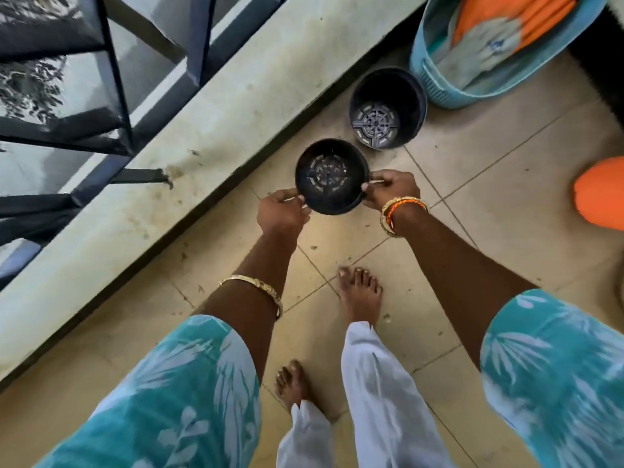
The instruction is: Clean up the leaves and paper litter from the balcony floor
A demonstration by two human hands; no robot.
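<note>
I hold a small black plastic plant pot [331,175] above the tiled balcony floor [506,184], its open top facing me and its slotted bottom visible inside. My left hand [282,211] pinches its rim on the left side. My right hand [391,190] pinches the rim on the right. Small dry leaf bits [314,247] and specks lie scattered on the tiles below and around my bare feet [359,295]. No paper litter shows clearly.
A second, larger black pot [388,108] stands on the floor just beyond. A light blue basket [439,86] with orange and grey cloth sits at the top right. An orange object [601,192] is at the right edge. A concrete ledge [216,123] with dark railing [114,79] runs along the left.
</note>
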